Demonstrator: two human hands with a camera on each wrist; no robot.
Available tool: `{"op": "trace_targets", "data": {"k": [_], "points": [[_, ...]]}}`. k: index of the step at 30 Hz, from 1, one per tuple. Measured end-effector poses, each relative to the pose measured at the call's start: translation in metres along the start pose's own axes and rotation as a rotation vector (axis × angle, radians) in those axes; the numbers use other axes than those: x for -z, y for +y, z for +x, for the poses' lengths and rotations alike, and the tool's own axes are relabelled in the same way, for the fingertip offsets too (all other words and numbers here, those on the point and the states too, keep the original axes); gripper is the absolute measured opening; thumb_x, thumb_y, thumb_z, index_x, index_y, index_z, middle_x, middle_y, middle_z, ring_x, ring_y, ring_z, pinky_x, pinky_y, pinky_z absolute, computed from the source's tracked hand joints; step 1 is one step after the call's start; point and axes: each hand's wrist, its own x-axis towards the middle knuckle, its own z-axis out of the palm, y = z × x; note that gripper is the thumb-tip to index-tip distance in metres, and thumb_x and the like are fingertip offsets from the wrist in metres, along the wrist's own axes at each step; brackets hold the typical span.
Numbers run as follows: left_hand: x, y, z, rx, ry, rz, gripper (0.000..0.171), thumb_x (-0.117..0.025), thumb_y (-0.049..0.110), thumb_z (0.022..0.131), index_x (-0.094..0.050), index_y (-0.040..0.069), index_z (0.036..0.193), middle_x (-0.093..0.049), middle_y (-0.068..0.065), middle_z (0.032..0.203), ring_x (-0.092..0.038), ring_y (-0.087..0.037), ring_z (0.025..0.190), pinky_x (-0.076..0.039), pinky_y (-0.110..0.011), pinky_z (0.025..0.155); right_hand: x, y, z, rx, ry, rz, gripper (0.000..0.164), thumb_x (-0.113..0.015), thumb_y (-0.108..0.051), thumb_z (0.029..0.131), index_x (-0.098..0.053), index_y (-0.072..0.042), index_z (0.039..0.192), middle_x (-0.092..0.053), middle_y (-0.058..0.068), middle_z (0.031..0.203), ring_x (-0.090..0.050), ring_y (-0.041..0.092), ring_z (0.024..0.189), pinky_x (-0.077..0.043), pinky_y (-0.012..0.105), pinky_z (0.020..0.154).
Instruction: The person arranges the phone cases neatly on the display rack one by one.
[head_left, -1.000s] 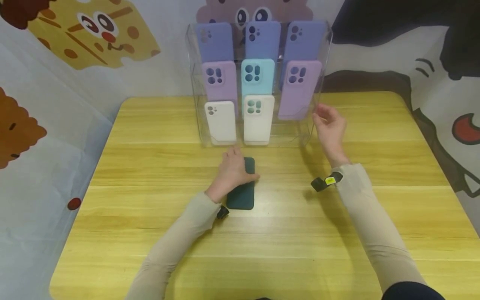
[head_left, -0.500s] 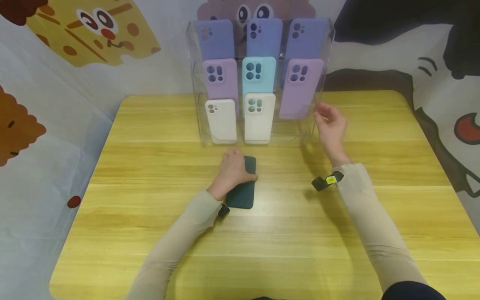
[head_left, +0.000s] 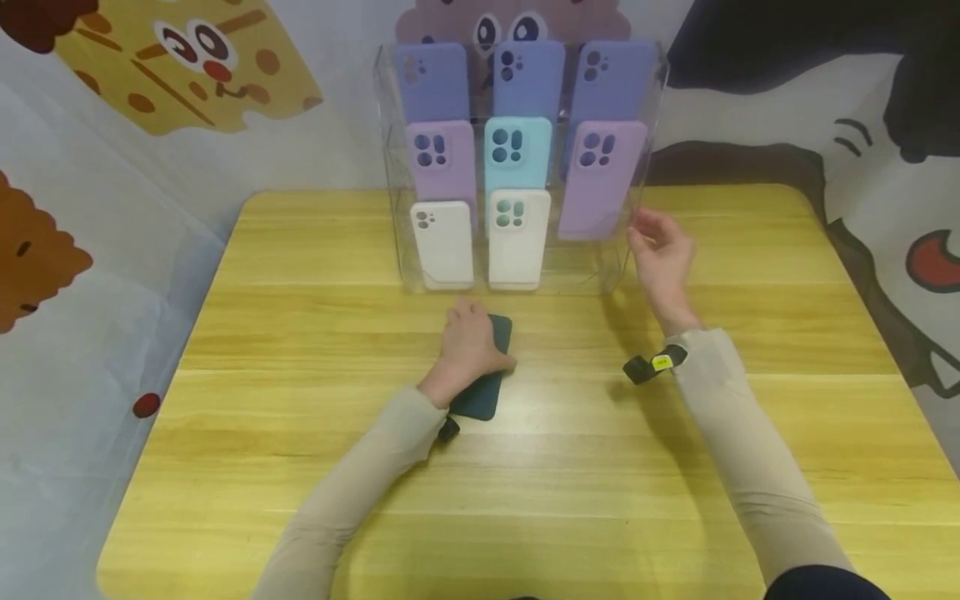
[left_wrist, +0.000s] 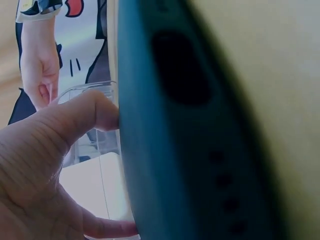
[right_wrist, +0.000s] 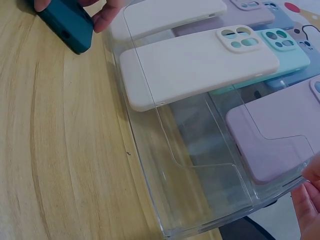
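Note:
My left hand (head_left: 468,346) grips a dark green phone case (head_left: 482,398) across its width, thumb on one long edge and fingers on the other. In the right wrist view that phone case (right_wrist: 70,27) is tilted over the table, just before the display stand. Blurred cutouts along its edge show large in the left wrist view. My right hand (head_left: 663,262) pinches the right side wall of a clear tiered display stand (head_left: 576,265). In the right wrist view its fingertips (right_wrist: 304,200) are at the stand's side edge, with most of the hand out of frame.
On the stand's lowest tier lean two white phone cases (head_left: 517,250); bare shelf shows to their right. Purple cases (head_left: 602,183) flank a turquoise case (head_left: 517,175) in the middle tier. Blue-violet cases (head_left: 435,90) fill the top. A cartoon-printed cloth (head_left: 757,117) hangs behind the wooden table (head_left: 600,483).
My left hand has turned slightly and shifted a little toward me, tilting the dark green case. The right hand keeps its place at the stand.

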Motion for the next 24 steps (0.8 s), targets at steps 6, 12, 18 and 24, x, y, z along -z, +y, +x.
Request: {"op": "trace_targets", "data": {"k": [6,12,18,24], "points": [[-0.001,0.002,0.0,-0.041,0.012,-0.057,0.09,-0.08,0.053,0.061,-0.046,-0.007,0.12,-0.041,-0.019,0.109,-0.044,-0.03,0.097,-0.055,-0.036,0.066,-0.001,0.001,0.0,0.005,-0.005,0.008,0.029,-0.06,0.004,0.087,-0.06,0.004,0.116,-0.063,0.016,0.111,-0.059,0.013,0.097,-0.05,0.025,0.093],[0.002,0.014,0.001,-0.092,0.064,-0.1,0.096,-0.079,0.049,0.063,-0.039,-0.008,0.129,-0.039,-0.02,0.119,-0.042,-0.029,0.104,-0.055,-0.033,0.069,0.001,0.001,-0.001,0.017,-0.015,0.0,0.031,-0.059,0.003,0.087,-0.059,0.005,0.117,-0.062,0.018,0.114,-0.059,0.012,0.098,-0.049,0.025,0.093],[0.01,0.031,0.005,-0.15,0.19,-0.174,0.098,-0.08,0.045,0.063,-0.034,-0.004,0.134,-0.035,-0.021,0.13,-0.043,-0.028,0.108,-0.054,-0.03,0.063,-0.001,0.001,0.0,0.023,0.006,0.012,0.029,-0.059,0.005,0.086,-0.06,0.006,0.115,-0.065,0.015,0.11,-0.06,0.009,0.094,-0.05,0.024,0.091],[0.016,0.047,0.01,-0.202,0.3,-0.232,0.093,-0.077,0.043,0.064,-0.036,0.001,0.137,-0.033,-0.016,0.134,-0.043,-0.027,0.112,-0.053,-0.027,0.06,-0.002,0.001,0.0,0.017,0.003,0.011,0.029,-0.059,0.006,0.086,-0.06,0.006,0.115,-0.064,0.016,0.109,-0.06,0.01,0.094,-0.05,0.025,0.092]]}}
